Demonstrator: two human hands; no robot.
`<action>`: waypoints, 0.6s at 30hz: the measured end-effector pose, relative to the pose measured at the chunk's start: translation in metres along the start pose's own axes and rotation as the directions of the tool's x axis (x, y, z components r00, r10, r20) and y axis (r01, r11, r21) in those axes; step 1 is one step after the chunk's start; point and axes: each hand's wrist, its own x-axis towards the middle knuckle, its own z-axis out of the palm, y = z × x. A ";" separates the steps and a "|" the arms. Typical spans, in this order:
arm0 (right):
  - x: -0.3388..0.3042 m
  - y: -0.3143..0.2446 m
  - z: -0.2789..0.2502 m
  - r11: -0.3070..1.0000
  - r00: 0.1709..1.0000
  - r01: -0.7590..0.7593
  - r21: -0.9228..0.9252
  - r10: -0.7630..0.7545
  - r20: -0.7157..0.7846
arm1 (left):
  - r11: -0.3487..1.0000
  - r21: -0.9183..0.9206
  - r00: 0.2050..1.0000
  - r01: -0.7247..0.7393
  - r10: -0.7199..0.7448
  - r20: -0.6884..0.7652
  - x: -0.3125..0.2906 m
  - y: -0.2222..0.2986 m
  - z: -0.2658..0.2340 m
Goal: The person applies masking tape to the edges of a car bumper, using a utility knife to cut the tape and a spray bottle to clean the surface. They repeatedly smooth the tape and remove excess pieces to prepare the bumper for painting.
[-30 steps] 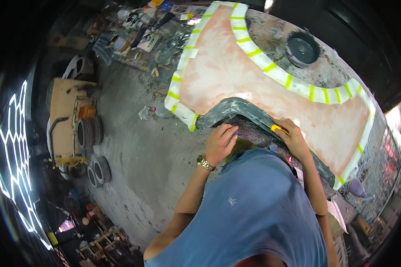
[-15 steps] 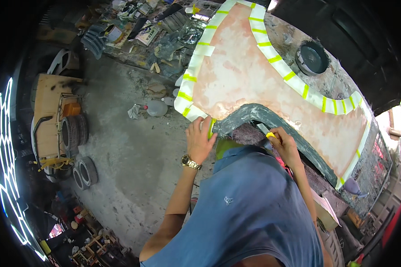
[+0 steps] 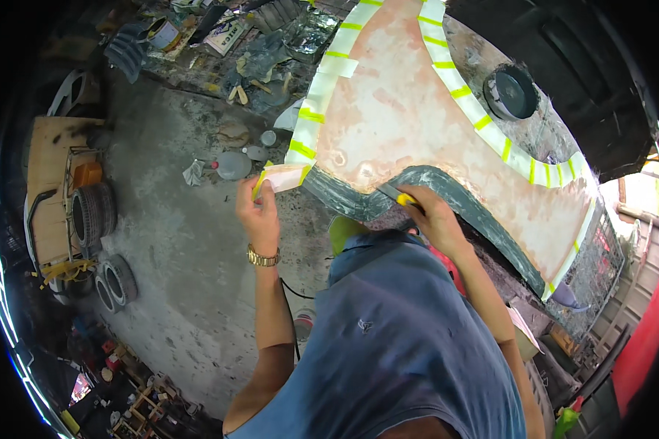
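A large curved panel (image 3: 403, 110), patchy pink and white, lies in front of me; pale paper strips fixed with yellow-green tape line its edges. Along the near arch runs a dark grey-green band (image 3: 337, 196). My left hand (image 3: 258, 216), wearing a gold watch, pinches the free end of a pale masking strip (image 3: 284, 177) at the panel's near left corner. The strip's other end meets the panel. My right hand (image 3: 436, 219) is closed around a yellow-handled flat-bladed tool (image 3: 404, 198). Its metal blade points left, over the dark band near the arch's edge.
A round dark tub (image 3: 512, 94) stands beyond the panel on the right. A cluttered bench (image 3: 220, 80) is at the far left. On the concrete floor are a plastic jug (image 3: 233, 165) and several tyres (image 3: 117, 282). A wire grid (image 3: 597, 256) stands at right.
My left hand has moved left and pulled the corner strip's end outward from the panel. My right hand has brought the blade left and up to the dark band.
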 end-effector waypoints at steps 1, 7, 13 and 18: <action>0.006 -0.002 0.007 0.999 0.999 0.040 0.012 -0.040 -0.011 | 0.999 -0.024 0.999 0.041 -0.041 0.001 -0.002 -0.002 -0.001; 0.027 -0.010 0.040 0.987 0.996 0.061 -0.149 -0.070 -0.053 | 0.999 0.000 0.999 -0.049 0.049 0.013 -0.006 -0.012 -0.008; 0.023 -0.013 0.046 0.989 0.996 0.035 -0.141 -0.045 -0.072 | 0.997 0.017 0.991 -0.069 0.067 0.111 0.005 -0.014 -0.014; 0.023 -0.017 0.058 0.991 0.992 0.030 -0.130 -0.045 -0.116 | 0.991 -0.004 0.979 -0.136 0.136 0.152 0.014 -0.010 -0.015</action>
